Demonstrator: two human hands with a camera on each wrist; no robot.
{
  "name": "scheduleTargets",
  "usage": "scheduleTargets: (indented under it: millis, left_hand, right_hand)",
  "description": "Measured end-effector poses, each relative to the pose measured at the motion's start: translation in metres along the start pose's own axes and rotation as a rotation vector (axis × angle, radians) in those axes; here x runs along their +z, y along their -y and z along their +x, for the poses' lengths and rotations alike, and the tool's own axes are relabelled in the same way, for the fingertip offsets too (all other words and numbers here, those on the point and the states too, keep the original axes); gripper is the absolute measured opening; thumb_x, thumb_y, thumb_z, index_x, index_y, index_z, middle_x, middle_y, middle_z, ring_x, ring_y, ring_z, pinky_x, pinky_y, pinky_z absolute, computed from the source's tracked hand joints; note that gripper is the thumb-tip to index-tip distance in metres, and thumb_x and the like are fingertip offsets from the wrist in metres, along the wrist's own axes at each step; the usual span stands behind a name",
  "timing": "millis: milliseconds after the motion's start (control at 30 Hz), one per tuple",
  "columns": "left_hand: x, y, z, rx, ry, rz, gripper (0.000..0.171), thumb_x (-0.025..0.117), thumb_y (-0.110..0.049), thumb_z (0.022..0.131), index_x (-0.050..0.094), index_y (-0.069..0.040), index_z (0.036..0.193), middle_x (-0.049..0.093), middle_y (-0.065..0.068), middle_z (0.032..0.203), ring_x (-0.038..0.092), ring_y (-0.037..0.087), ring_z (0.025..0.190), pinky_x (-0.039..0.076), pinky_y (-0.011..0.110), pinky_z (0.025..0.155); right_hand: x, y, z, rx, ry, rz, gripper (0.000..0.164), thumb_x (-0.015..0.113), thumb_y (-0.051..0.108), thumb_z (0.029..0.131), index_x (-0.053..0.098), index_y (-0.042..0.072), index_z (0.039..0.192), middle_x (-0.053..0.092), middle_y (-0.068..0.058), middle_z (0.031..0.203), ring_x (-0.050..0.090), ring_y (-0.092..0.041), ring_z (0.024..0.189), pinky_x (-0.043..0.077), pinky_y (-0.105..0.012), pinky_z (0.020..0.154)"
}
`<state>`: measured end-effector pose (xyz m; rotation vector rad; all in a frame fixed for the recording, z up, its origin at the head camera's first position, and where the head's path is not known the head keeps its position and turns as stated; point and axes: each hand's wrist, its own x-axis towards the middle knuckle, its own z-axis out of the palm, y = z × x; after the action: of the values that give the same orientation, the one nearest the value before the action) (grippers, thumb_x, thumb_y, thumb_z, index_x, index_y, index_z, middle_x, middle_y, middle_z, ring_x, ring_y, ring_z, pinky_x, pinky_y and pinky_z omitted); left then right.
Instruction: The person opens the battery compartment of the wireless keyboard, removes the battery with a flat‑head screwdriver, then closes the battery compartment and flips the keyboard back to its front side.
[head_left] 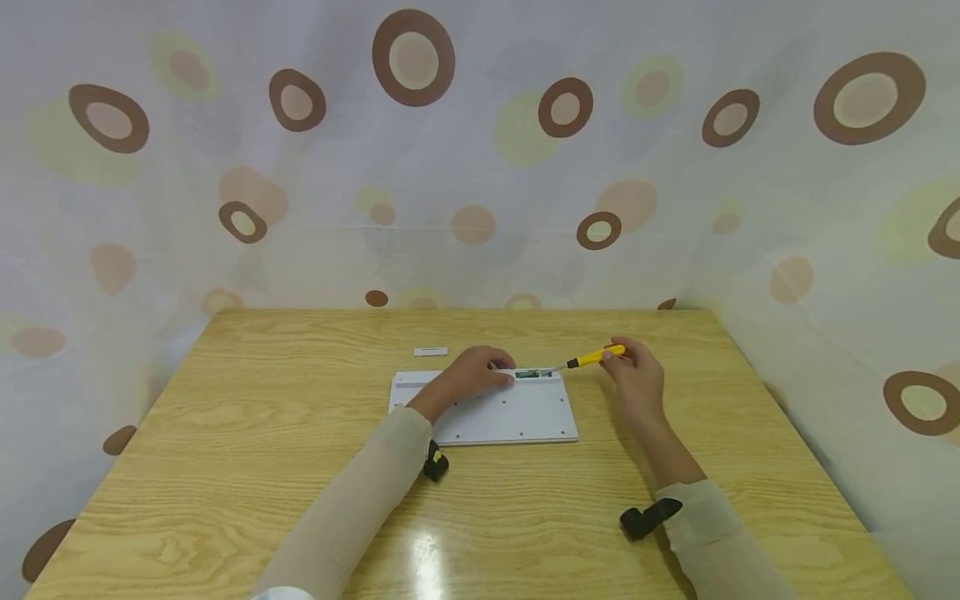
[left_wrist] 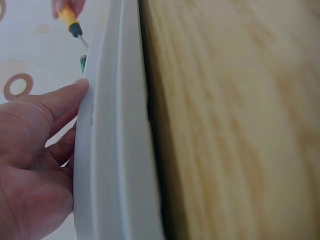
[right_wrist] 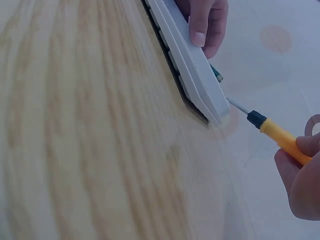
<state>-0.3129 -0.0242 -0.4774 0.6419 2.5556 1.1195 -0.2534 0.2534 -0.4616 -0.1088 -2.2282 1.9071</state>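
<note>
A white keyboard (head_left: 517, 417) lies keys-down on the table, its screw-dotted underside up. Along its far edge runs a raised ridge with an uncovered battery compartment (head_left: 557, 374). A green battery (head_left: 527, 374) shows in it; from the side, a green end (right_wrist: 216, 73) sticks up above the ridge. My left hand (head_left: 472, 373) grips the ridge just left of the battery, thumb on the near side and fingers over the far side. My right hand (head_left: 637, 379) holds a yellow screwdriver (head_left: 596, 357) by its handle, the metal shaft slanting down to the compartment's right end.
A small white cover (head_left: 431, 352) lies on the wooden table (head_left: 300, 358) behind the keyboard. Patterned cloth (head_left: 472, 167) hangs along the back and both sides. Each wrist carries a black camera (head_left: 645, 521) on a strap.
</note>
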Motion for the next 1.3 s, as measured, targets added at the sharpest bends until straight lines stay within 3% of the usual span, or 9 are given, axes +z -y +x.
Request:
scheduleTargets:
  millis: [200,333,500,633,767,967,1067,1167,1300]
  left_hand:
    - [0.000,0.000,0.001,0.007,0.002,-0.001,0.026,0.069,-0.026,0.097,0.071,-0.016,0.121,0.068,0.000,0.116,0.060,0.015,0.104,0.049,0.036,0.094]
    - [-0.001,0.000,0.000,0.007,-0.001,0.004,0.027,0.069,-0.026,0.097,0.071,-0.017,0.122,0.068,0.000,0.117,0.060,0.015,0.105,0.049,0.036,0.094]
    - [-0.001,-0.001,0.000,0.009,-0.002,0.001,0.027,0.070,-0.026,0.097,0.071,-0.016,0.122,0.068,0.000,0.117,0.060,0.015,0.105,0.049,0.036,0.093]
    - [-0.001,-0.001,0.001,0.004,-0.003,0.007,0.027,0.069,-0.026,0.097,0.071,-0.017,0.122,0.068,-0.001,0.117,0.060,0.015,0.104,0.049,0.035,0.093]
    - [-0.001,-0.002,0.001,-0.006,0.003,0.003,0.027,0.069,-0.027,0.097,0.071,-0.017,0.122,0.068,-0.001,0.118,0.060,0.016,0.105,0.049,0.036,0.092]
    - [-0.001,-0.001,0.001,-0.004,0.003,0.010,0.027,0.069,-0.027,0.097,0.071,-0.017,0.122,0.068,0.000,0.118,0.060,0.016,0.104,0.049,0.036,0.092]
    - [-0.002,-0.001,0.001,-0.004,-0.001,0.016,0.027,0.070,-0.027,0.096,0.071,-0.017,0.121,0.068,0.000,0.117,0.060,0.016,0.104,0.049,0.036,0.093]
    - [-0.002,-0.001,0.001,-0.009,-0.003,0.012,0.027,0.070,-0.026,0.096,0.071,-0.016,0.121,0.068,0.000,0.117,0.059,0.016,0.103,0.049,0.035,0.092]
    - [-0.002,-0.002,0.000,-0.009,0.000,0.008,0.027,0.070,-0.027,0.097,0.071,-0.016,0.121,0.068,0.000,0.116,0.059,0.015,0.103,0.049,0.035,0.091]
  right_hand:
    - [-0.015,-0.001,0.006,-0.085,0.108,-0.187,0.042,0.063,0.016,0.101,0.053,-0.002,0.138,0.059,-0.023,0.130,0.067,-0.006,0.098,0.055,-0.026,0.090]
    - [-0.028,0.001,0.011,-0.093,0.187,-0.318,0.039,0.063,0.014,0.101,0.057,-0.004,0.134,0.060,-0.024,0.128,0.069,-0.016,0.097,0.058,-0.029,0.086]
    - [-0.043,0.002,0.014,-0.109,0.284,-0.530,0.036,0.063,0.018,0.101,0.061,-0.003,0.131,0.063,-0.023,0.130,0.066,-0.033,0.106,0.057,-0.033,0.086]
    - [-0.048,0.000,0.015,-0.150,0.342,-0.657,0.034,0.066,0.018,0.099,0.065,-0.001,0.128,0.067,-0.022,0.127,0.063,-0.037,0.113,0.054,-0.043,0.091]
    - [-0.051,-0.004,0.014,-0.145,0.400,-0.718,0.031,0.068,0.013,0.097,0.068,0.001,0.125,0.067,-0.021,0.125,0.064,-0.038,0.113,0.052,-0.052,0.094]
    - [-0.051,-0.007,0.010,-0.094,0.503,-0.763,0.031,0.068,0.015,0.097,0.068,0.008,0.127,0.067,-0.014,0.116,0.060,-0.027,0.101,0.050,-0.042,0.087]
    - [-0.051,-0.007,0.006,-0.111,0.538,-0.757,0.033,0.068,0.017,0.097,0.068,0.008,0.129,0.066,-0.011,0.112,0.057,-0.024,0.097,0.048,-0.038,0.084]
    - [-0.053,-0.008,0.000,-0.135,0.534,-0.749,0.036,0.067,0.018,0.097,0.065,0.007,0.132,0.066,-0.011,0.113,0.056,-0.022,0.097,0.048,-0.037,0.084]
    - [-0.065,-0.012,-0.011,-0.139,0.463,-0.732,0.042,0.067,0.017,0.098,0.060,0.003,0.137,0.066,-0.014,0.114,0.058,-0.022,0.096,0.050,-0.033,0.080]
